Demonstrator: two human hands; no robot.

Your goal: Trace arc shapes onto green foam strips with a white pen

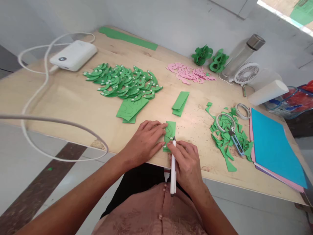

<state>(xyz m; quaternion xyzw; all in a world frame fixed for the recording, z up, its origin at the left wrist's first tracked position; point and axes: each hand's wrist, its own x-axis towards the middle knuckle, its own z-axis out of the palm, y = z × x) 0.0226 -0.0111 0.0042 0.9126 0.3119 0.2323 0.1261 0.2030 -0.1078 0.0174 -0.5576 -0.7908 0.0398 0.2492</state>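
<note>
A green paper strip (170,128) with drawn curved outlines lies near the table's front edge. My left hand (146,140) rests at its left side, fingers spread and fingertips on the paper. My right hand (187,160) is closed round a white pen (173,173), its dark tip pointing away from me over the strip's right edge. Beyond the strip is a folded green paper (181,101). More green sheets with outlines (130,109) lie to the left, partly under a heap of green curved cutouts (127,81) bearing small white pieces.
Green scraps (226,137) with tape rolls (243,111) and a blue-handled cutting tool (237,143) lie right, beside coloured sheets (276,147). Pink cutouts (190,73), a fan (246,72) and a bottle (241,55) are behind. A white device (74,55) with a looping cable is left.
</note>
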